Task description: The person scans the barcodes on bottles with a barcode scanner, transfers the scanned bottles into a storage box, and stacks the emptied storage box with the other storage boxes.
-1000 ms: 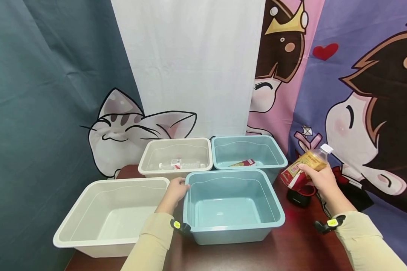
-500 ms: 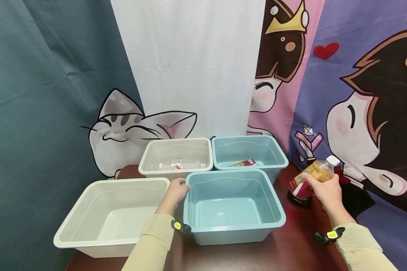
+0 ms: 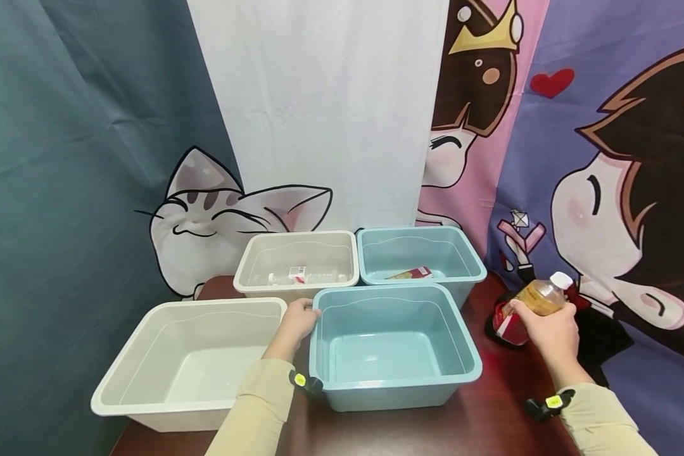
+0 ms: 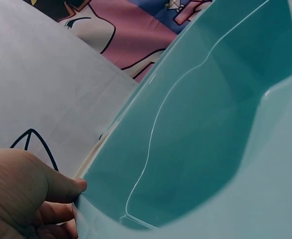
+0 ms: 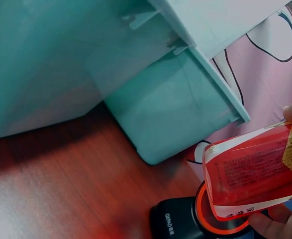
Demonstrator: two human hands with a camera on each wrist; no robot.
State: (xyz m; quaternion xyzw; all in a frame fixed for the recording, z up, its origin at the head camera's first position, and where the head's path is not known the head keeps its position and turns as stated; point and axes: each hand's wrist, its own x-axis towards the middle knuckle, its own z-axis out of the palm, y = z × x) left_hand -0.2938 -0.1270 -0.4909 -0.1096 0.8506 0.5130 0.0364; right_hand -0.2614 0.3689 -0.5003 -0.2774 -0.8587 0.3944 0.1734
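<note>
My right hand grips a clear plastic bottle with a white cap and a red and yellow label. It leans, cap up and to the right. Its base is just over a black scanner with a lit red-orange ring, on the table at the right. In the right wrist view the label's printed side shows, with fingers at the edge. My left hand pinches the left rim of the front blue bin, thumb on top in the left wrist view. No contents show in that bin.
A front cream bin stands at the left. Behind, a smaller cream bin holds a clear bottle, and a smaller blue bin holds a red and yellow box-like item. Printed curtains hang behind the table.
My right hand has lowered the bottle and moved it slightly right, over the scanner. The left hand stays on the front blue bin's rim.
</note>
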